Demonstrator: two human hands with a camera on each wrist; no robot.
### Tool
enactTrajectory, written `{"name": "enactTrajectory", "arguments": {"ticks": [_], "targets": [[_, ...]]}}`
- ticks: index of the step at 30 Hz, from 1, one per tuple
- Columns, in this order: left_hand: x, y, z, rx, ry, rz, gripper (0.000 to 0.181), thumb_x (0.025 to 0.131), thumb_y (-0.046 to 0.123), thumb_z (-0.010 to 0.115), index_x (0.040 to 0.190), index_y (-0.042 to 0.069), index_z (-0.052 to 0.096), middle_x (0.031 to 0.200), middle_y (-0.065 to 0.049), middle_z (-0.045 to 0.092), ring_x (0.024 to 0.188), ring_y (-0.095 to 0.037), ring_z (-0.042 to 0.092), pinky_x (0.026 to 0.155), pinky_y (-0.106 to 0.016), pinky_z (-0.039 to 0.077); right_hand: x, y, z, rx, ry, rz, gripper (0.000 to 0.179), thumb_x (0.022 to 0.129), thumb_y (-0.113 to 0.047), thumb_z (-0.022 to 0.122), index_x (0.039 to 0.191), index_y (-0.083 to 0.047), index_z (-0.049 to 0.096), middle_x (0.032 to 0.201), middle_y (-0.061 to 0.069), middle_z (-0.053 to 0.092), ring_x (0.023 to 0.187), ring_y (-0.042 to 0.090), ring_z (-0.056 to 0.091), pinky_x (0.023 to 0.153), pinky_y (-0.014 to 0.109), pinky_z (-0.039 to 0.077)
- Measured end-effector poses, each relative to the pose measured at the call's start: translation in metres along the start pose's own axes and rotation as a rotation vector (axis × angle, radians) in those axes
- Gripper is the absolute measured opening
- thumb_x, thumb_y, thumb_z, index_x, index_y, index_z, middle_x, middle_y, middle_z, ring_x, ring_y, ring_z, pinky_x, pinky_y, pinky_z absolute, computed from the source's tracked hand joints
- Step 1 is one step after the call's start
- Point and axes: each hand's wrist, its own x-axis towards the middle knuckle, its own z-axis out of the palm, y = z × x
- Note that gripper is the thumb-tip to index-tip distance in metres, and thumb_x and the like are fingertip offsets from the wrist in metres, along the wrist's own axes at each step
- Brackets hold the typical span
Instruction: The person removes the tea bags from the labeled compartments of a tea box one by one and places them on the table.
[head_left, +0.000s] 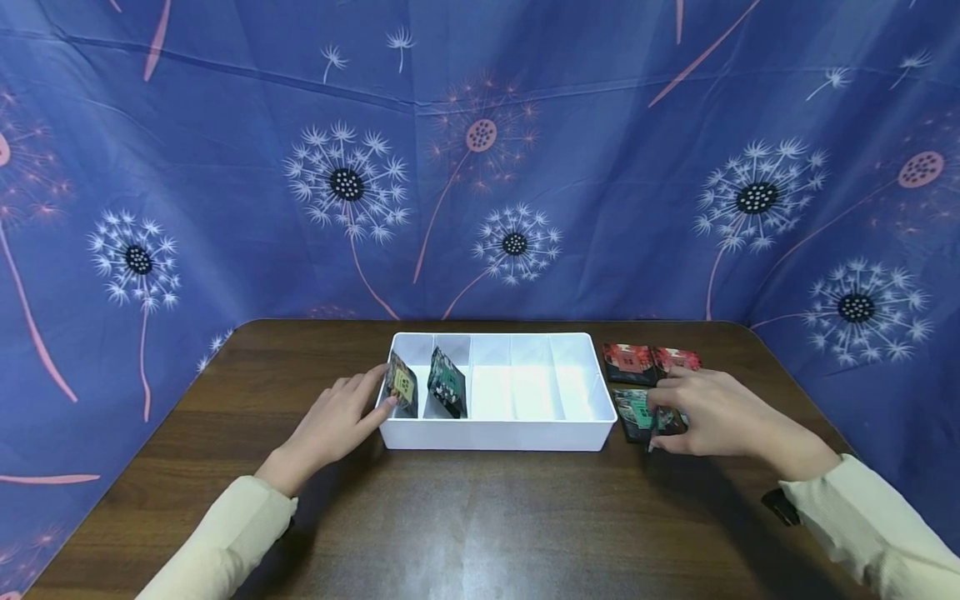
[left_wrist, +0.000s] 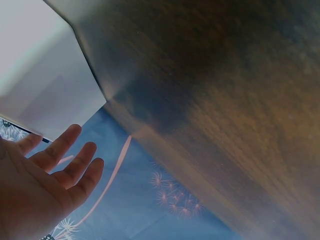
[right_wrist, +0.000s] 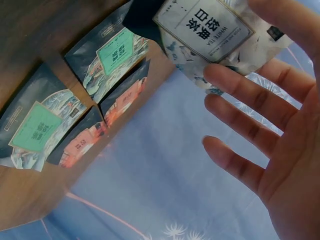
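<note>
My right hand pinches a tea packet between thumb and fingers. The packet has a pale label reading "WHITE TEA" and stands nearly edge-on in the head view, above green-labelled tea packets on the table. In the right wrist view its other fingers stretch out loosely. At the left end of a white divided box, my left hand rests with fingers extended, touching the rim beside a yellow-labelled packet. That packet leans in the leftmost compartment. A dark green packet leans in the second compartment.
Two red-labelled packets lie behind the green ones, right of the box. All of this is on a brown wooden table. A blue dandelion-print cloth hangs behind the table.
</note>
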Motion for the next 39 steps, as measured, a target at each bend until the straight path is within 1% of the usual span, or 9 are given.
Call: {"name": "enactTrajectory", "arguments": {"ticks": [4,7,11,14,19,21,25,28,39], "targets": [[0.0,0.0,0.0,0.003,-0.002,0.0,0.066,0.091,0.059,0.034,0.143,0.018,0.029,0.134,-0.012,0.048,0.12,-0.036,0.045,0.094,-0.057,0.034,0.0,-0.002,-0.001,0.017,-0.033,-0.011,0.029,0.061,-0.046,0.077,0.075,-0.032,0.057,0.074,-0.023,0.055,0.092,0.022,0.064,0.069,0.037,0.051],[-0.001,0.0,-0.001,0.003,-0.003,0.0,0.066,0.091,0.059,0.034,0.143,0.018,0.029,0.134,-0.012,0.048,0.12,-0.036,0.045,0.094,-0.057,0.034,-0.001,-0.003,-0.003,0.029,-0.037,-0.021,0.03,0.06,-0.045,0.078,0.074,-0.031,0.057,0.071,-0.026,0.05,0.086,0.017,0.062,0.062,0.032,0.048],[-0.001,0.001,-0.001,0.002,-0.002,0.0,0.066,0.091,0.058,0.035,0.143,0.019,0.029,0.134,-0.012,0.048,0.12,-0.036,0.045,0.093,-0.058,0.035,-0.002,-0.005,-0.004,0.041,-0.054,-0.035,0.031,0.058,-0.045,0.079,0.074,-0.031,0.057,0.069,-0.026,0.045,0.072,0.005,0.05,0.05,0.022,0.035],[-0.001,0.0,-0.001,0.003,0.003,0.004,0.065,0.091,0.058,0.035,0.143,0.019,0.029,0.134,-0.012,0.048,0.119,-0.036,0.046,0.093,-0.057,0.035,-0.003,-0.007,-0.003,0.049,-0.071,-0.046,0.031,0.058,-0.045,0.079,0.073,-0.031,0.057,0.069,-0.026,0.044,0.067,0.0,0.04,0.049,0.019,0.03],[-0.001,0.0,0.0,-0.001,0.006,0.008,0.065,0.091,0.058,0.035,0.143,0.019,0.029,0.134,-0.011,0.048,0.119,-0.036,0.046,0.092,-0.058,0.035,-0.004,-0.01,0.0,0.078,-0.08,-0.066,0.028,0.059,-0.043,0.079,0.076,-0.031,0.059,0.074,-0.022,0.052,0.069,0.001,0.044,0.051,0.021,0.035],[-0.001,-0.001,0.001,-0.002,0.005,0.006,0.065,0.091,0.058,0.034,0.143,0.019,0.029,0.134,-0.011,0.048,0.12,-0.036,0.045,0.092,-0.058,0.035,-0.005,-0.012,0.001,0.088,-0.076,-0.075,0.027,0.061,-0.042,0.079,0.078,-0.031,0.06,0.076,-0.021,0.055,0.072,0.002,0.048,0.055,0.025,0.043],[0.0,0.0,0.0,-0.001,0.006,0.003,0.066,0.091,0.059,0.034,0.143,0.019,0.029,0.134,-0.012,0.048,0.119,-0.036,0.046,0.093,-0.058,0.035,-0.006,-0.016,0.005,0.105,-0.088,-0.086,0.027,0.064,-0.04,0.078,0.084,-0.029,0.064,0.081,-0.018,0.057,0.077,0.005,0.053,0.059,0.029,0.046],[0.0,0.0,0.0,-0.003,0.007,0.002,0.066,0.091,0.059,0.035,0.143,0.019,0.029,0.134,-0.012,0.049,0.119,-0.035,0.046,0.092,-0.057,0.036,-0.008,-0.018,0.009,0.118,-0.107,-0.085,0.029,0.065,-0.039,0.077,0.088,-0.027,0.066,0.084,-0.016,0.057,0.077,0.006,0.054,0.056,0.027,0.043],[0.0,-0.001,0.001,-0.014,0.005,-0.004,0.066,0.091,0.059,0.035,0.143,0.019,0.029,0.133,-0.011,0.049,0.118,-0.035,0.047,0.093,-0.056,0.036,-0.014,-0.022,0.024,0.177,-0.146,-0.1,0.035,0.065,-0.035,0.078,0.097,-0.025,0.066,0.091,-0.013,0.055,0.081,0.01,0.056,0.062,0.033,0.048]]}}
